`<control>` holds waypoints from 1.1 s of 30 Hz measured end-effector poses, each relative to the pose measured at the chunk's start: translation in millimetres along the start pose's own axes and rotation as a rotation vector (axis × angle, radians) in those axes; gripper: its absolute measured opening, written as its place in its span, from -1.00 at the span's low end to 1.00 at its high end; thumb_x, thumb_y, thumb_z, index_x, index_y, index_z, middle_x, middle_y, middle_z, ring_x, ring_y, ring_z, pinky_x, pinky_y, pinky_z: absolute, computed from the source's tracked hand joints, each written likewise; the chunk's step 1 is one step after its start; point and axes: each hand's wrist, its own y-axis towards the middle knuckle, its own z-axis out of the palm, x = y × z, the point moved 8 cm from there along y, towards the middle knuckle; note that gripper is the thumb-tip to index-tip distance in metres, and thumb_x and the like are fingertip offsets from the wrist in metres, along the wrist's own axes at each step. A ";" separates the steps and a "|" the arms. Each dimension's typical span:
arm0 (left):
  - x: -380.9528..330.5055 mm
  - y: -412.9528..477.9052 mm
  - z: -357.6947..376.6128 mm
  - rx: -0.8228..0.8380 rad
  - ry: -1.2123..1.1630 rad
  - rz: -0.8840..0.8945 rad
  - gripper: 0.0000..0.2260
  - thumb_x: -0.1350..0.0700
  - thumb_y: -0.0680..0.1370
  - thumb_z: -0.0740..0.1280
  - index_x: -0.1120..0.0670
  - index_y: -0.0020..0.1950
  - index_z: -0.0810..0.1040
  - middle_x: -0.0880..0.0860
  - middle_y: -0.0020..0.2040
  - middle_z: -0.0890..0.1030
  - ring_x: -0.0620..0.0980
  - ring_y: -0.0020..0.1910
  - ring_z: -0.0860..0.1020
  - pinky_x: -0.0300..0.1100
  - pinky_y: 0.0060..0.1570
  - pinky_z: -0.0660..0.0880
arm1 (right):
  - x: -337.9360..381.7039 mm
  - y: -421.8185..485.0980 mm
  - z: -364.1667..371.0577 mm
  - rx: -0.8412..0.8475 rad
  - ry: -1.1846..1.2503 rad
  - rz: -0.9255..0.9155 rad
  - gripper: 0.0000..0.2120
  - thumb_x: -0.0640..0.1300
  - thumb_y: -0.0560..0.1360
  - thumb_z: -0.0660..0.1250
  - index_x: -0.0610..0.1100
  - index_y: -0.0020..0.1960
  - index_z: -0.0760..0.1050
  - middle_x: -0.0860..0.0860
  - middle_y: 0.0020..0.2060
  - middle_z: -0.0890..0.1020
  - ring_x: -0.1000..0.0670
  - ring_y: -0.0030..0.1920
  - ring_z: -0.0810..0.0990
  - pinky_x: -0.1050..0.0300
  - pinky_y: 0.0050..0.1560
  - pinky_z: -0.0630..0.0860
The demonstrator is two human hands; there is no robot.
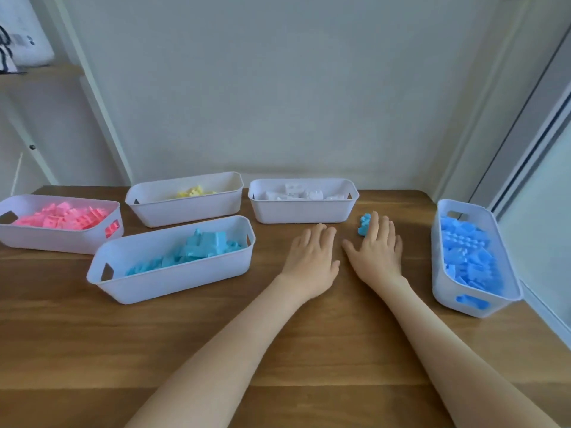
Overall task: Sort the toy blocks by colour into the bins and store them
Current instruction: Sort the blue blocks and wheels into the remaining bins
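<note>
Several white bins stand on the wooden table [216,350]. The pink-block bin [58,239] is at the far left, the yellow-block bin [185,208] behind the middle, the white-block bin [302,211] at the back, the turquoise-block bin [173,282] in front, and the blue-block bin [448,291] at the right. One loose light-blue block [364,225] lies on the table. My left hand [312,254] rests flat on the wood, fingers straight. My right hand [378,245] lies flat beside it, its index finger touching the loose block.
A wall rises right behind the bins. A sliding window frame [531,168] runs along the table's right edge, close to the blue-block bin. A white shelf unit [92,88] with a bag stands at the back left.
</note>
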 end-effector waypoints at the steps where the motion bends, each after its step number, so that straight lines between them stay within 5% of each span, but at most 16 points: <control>1: 0.7 6.5 8.6 0.020 -0.013 -0.006 -0.48 -0.03 0.61 0.14 0.14 0.50 0.10 0.11 0.49 0.14 0.10 0.42 0.18 -0.04 0.37 0.18 | -2.2 8.6 4.0 0.022 -0.013 0.010 -0.23 0.19 0.56 0.07 -0.17 0.52 -0.26 -0.12 0.52 -0.10 -0.10 0.52 -0.16 -0.10 0.47 -0.12; 5: 24.9 24.4 28.3 0.076 -0.012 -0.094 -0.47 -0.14 0.62 0.04 0.09 0.52 0.09 0.07 0.53 0.09 0.02 0.50 0.03 -0.04 0.46 -0.02 | -1.2 40.3 15.0 0.097 0.048 0.057 -0.29 0.13 0.58 -0.01 -0.19 0.52 -0.26 -0.11 0.53 -0.12 -0.08 0.52 -0.18 -0.12 0.47 -0.18; 8: 31.6 27.7 36.1 0.126 -0.011 -0.104 -0.47 -0.18 0.61 -0.01 0.04 0.52 0.12 0.05 0.54 0.09 -0.02 0.52 0.01 -0.02 0.49 -0.08 | 4.2 50.7 19.2 0.076 -0.036 0.016 -0.43 0.05 0.59 -0.03 -0.19 0.52 -0.03 -0.13 0.50 0.10 -0.13 0.49 0.04 -0.15 0.44 -0.01; 11: 31.5 28.8 35.9 0.113 -0.019 -0.099 -0.48 -0.18 0.61 -0.01 0.02 0.51 0.13 0.04 0.54 0.10 -0.02 0.52 0.02 -0.02 0.49 -0.09 | 12.2 47.9 12.0 -0.073 -0.162 -0.061 -0.63 -0.03 0.60 -0.03 -0.18 0.30 0.29 -0.13 0.26 0.39 -0.16 0.26 0.33 -0.11 0.21 0.27; 18: 31.2 27.6 28.9 0.043 -0.089 -0.101 -0.54 -0.15 0.60 0.08 0.00 0.46 0.24 0.02 0.51 0.19 -0.04 0.49 0.09 -0.06 0.48 -0.06 | 27.2 33.5 4.5 -0.223 -0.111 -0.198 -0.83 -0.23 0.52 0.16 -0.30 0.05 0.42 -0.22 -0.04 0.52 -0.24 -0.09 0.52 0.04 -0.31 0.31; 21: 29.1 24.4 24.8 0.029 -0.103 -0.104 -0.56 -0.12 0.61 0.09 0.02 0.45 0.27 0.03 0.50 0.21 -0.03 0.49 0.11 -0.07 0.48 -0.05 | 35.2 24.8 4.1 -0.133 -0.227 -0.204 -0.83 -0.22 0.56 0.09 -0.25 0.10 0.36 -0.12 -0.04 0.52 -0.13 -0.16 0.56 0.10 -0.40 0.28; 27: 24.4 15.9 15.1 -0.029 -0.039 -0.103 -0.63 -0.04 0.62 0.09 0.05 0.38 0.38 0.06 0.36 0.38 0.03 0.36 0.30 -0.08 0.36 0.22 | 47.9 1.3 -0.3 -0.047 -0.492 -0.237 -0.89 -0.24 0.50 0.20 -0.19 0.03 0.36 0.00 -0.28 0.43 0.03 -0.52 0.37 0.19 -0.58 0.14; 33: 28.5 -2.0 -0.7 0.009 -0.051 -0.118 -0.67 0.00 0.62 0.12 0.11 0.33 0.40 0.08 0.26 0.44 0.04 0.22 0.40 -0.10 0.13 0.43 | 55.9 -6.2 7.4 -0.035 -0.353 -0.329 -0.95 -0.29 0.59 0.12 -0.20 0.03 0.32 0.01 -0.44 0.38 -0.04 -0.46 0.42 0.13 -0.46 0.39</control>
